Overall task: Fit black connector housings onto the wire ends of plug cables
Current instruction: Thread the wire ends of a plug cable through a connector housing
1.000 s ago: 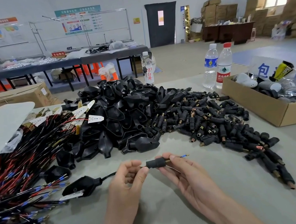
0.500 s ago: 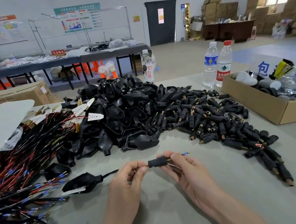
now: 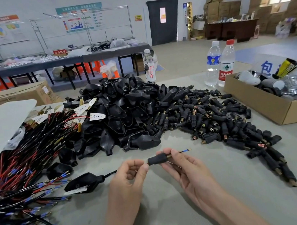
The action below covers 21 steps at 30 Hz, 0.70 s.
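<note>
My right hand (image 3: 184, 171) pinches a small black connector housing (image 3: 157, 158) with a brass end, held level above the grey table. A thin wire end with a blue ferrule (image 3: 185, 151) sticks out of its right side. My left hand (image 3: 129, 179) pinches the cable just left of the housing. That cable runs left to a black plug body (image 3: 83, 182) lying on the table. A heap of loose connector housings (image 3: 220, 121) lies to the right, and a pile of black plug shells (image 3: 123, 113) sits behind my hands.
A bundle of red and black wires with blue ferrules (image 3: 17, 182) covers the left side. A cardboard box (image 3: 267, 104) of mixed items stands at the right. Water bottles (image 3: 220, 63) stand behind the pile. Another carton (image 3: 19, 95) sits at the back left.
The housing has slid a little left along the wire, so more of the blue-tipped wire end shows on its right. Both hands stay in the same place.
</note>
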Available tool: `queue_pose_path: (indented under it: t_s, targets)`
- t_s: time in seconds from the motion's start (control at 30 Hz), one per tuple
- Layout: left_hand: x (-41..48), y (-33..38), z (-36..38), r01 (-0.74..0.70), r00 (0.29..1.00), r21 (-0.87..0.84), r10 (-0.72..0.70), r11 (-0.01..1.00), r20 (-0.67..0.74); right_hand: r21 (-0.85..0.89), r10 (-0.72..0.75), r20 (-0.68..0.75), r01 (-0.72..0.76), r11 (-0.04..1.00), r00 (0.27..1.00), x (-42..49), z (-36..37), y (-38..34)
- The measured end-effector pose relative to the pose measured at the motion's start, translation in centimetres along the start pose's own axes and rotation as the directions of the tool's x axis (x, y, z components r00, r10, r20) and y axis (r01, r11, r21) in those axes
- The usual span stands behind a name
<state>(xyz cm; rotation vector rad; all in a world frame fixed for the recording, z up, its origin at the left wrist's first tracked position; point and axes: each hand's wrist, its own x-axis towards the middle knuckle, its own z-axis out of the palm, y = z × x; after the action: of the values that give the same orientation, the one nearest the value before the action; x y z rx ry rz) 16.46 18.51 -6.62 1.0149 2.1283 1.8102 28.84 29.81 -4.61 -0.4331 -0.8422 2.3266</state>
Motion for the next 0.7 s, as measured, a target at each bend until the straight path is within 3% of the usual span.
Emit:
queue_pose_path:
  t_s: [0.13, 0.7]
  targets:
    - [-0.34, -0.17, 0.45, -0.081, 0.997, 0.129, 0.083, 0.988, -0.008, 0.032, -0.003, -0.045, 0.004, 0.999, 0.999, 0.19, -0.1, 0.07]
    - [-0.48, 0.31, 0.29, -0.222, 0.972, 0.241, 0.233, 0.945, -0.015, 0.009, -0.007, -0.029, 0.007, 1.0, 1.0, 0.24, -0.02, 0.11]
